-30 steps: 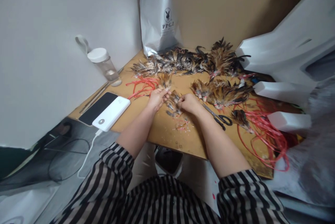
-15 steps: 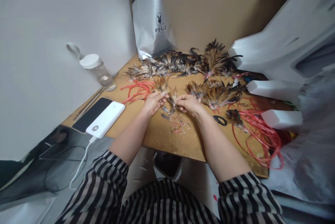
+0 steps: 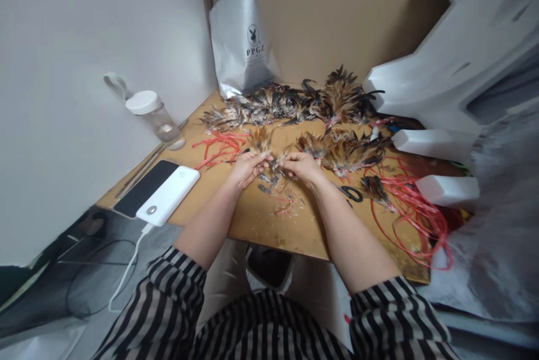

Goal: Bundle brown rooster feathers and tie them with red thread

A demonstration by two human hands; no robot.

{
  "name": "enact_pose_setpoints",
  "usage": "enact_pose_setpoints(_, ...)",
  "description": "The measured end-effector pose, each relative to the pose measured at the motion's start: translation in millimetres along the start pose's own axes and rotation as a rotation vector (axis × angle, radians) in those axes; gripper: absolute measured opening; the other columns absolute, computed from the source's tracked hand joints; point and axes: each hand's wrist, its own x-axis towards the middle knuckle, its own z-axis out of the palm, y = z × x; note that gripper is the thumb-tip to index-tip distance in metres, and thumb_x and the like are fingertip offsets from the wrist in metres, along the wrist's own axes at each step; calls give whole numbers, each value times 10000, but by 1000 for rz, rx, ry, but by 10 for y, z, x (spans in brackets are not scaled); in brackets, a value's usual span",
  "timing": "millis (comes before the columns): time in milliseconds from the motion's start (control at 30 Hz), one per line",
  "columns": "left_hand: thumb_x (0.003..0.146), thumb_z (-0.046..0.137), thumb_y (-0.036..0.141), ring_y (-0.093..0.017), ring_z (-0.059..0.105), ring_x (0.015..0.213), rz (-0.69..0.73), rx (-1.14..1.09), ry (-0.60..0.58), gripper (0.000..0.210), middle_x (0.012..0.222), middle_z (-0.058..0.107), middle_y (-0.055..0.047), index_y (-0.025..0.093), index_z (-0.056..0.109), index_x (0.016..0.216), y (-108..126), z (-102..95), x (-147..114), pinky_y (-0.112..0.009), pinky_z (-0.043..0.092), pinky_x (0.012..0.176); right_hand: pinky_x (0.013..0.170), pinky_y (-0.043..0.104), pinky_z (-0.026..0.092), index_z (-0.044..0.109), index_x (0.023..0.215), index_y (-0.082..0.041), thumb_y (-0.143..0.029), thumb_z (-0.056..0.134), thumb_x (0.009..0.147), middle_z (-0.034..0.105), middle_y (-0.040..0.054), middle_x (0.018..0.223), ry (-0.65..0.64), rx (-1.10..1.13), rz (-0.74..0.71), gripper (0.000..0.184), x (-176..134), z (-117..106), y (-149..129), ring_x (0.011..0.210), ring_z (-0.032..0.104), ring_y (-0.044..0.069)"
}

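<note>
Two hands (image 3: pixel 250 170) (image 3: pixel 304 169) | pinching feathers (image 3: pixel 260 140), close together | forearms (image 3: pixel 210 217) angled inward

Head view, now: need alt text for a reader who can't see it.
A person's left hand holds a tuft of brown feathers and the right hand pinches wispy feathers beside it, over a table. Feather bundles lie beyond, with red strings to both sides.

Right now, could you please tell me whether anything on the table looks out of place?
Small scraps lie strewn across the table's near side, like spilled litter; at the right, red strands sprawl in a loose tangle, some looping past its edge.
</note>
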Motion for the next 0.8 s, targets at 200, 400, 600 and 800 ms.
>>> enact_pose_setpoints(200,675,661,208,-52,561,546,-11,57,-26,175,799,674,-100,73,664,786,2,3,-18,-130,415,471,324,156,178,533,615,-162,-270,662,553,439,-68,378,28,139,-11,180,-16,43,-29,315,314,38)
enact_pose_setpoints(400,657,676,205,-65,577,544,-44,76,-72,178,769,674,-100,75,665,778,21,36,-51,-126,420,463,328,168,184,514,588,-167,-318,679,540,447,-63,389,58,185,-55,229,-1,68,2,321,324,44)
enact_pose_setpoints(600,680,661,212,-58,563,536,-91,98,-127,183,759,670,-105,62,664,785,3,48,-67,-125,424,473,329,172,197,499,585,-169,-339,685,554,428,-69,349,75,178,-98,254,12,98,38,308,312,44)
enact_pose_setpoints(800,690,634,116,-22,516,489,-91,-69,-92,64,661,636,-54,58,643,716,33,35,-59,-94,418,459,337,160,196,518,625,-159,-311,694,539,499,-49,454,-19,334,-46,248,-28,110,-33,347,331,31)
